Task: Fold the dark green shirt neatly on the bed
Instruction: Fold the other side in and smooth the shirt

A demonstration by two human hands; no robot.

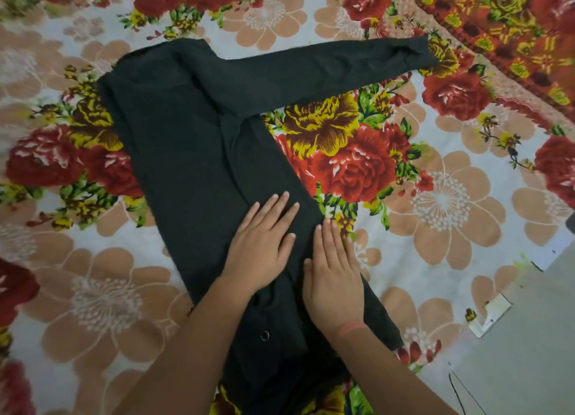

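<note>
Dark green shirt (pixel 186 128) lies flat on the floral bedsheet (pixel 435 203), near the middle of the bed, its body running diagonally from upper left to lower centre. The left long edge is straight and looks folded in. One sleeve (pixel 326 69) stretches out to the upper right, its cuff just short of an orange-and-red patterned blanket (pixel 513 25). Open sheet lies on both sides of the shirt, wider on the right, between the sleeve and the bed edge. The bed edge cuts diagonally across the lower right, with grey floor (pixel 529 337) beyond it and a scrap of paper (pixel 491 318) on the floor.

Left hand (pixel 261 253): palm down on the lower body of the shirt, fingers straight and slightly spread, pressing flat.

Right hand (pixel 334 277): palm down beside it along the shirt's right edge, fingers straight and close together, tips near the fabric's border. Red thread band (pixel 351 329) on that wrist.

Small metal ring (pixel 264 335) shows on the fabric between the forearms.
</note>
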